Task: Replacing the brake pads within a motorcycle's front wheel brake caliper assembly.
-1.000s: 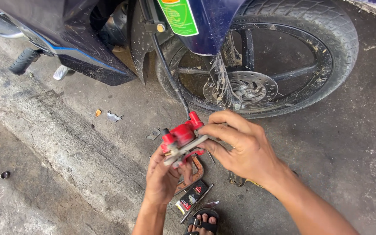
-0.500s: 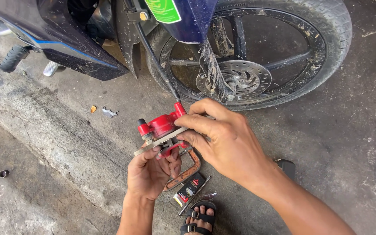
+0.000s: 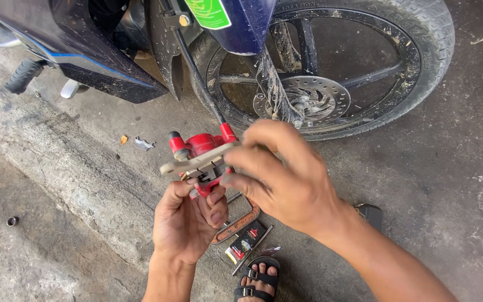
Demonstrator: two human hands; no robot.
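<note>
Red brake caliper (image 3: 202,154) now higher, both hands' grip unchanged: left hand (image 3: 188,221), right hand (image 3: 286,179).

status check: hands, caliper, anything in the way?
Left hand grips red brake caliper from below. Right hand pinches its side. Hose attached. C-clamp on floor beneath; nothing blocking.

A motorcycle repair spot on a bare concrete floor

A dark blue motorcycle (image 3: 141,50) stands on the stained, cracked concrete floor (image 3: 57,184), its front wheel (image 3: 342,67) with brake disc (image 3: 308,100) exposed. Small metal parts (image 3: 143,144), a loose socket (image 3: 12,221), a rusty clamp (image 3: 241,221) and a small parts box (image 3: 244,243) lie scattered on the ground, and a red brake caliper (image 3: 202,156) is off the wheel.
</note>
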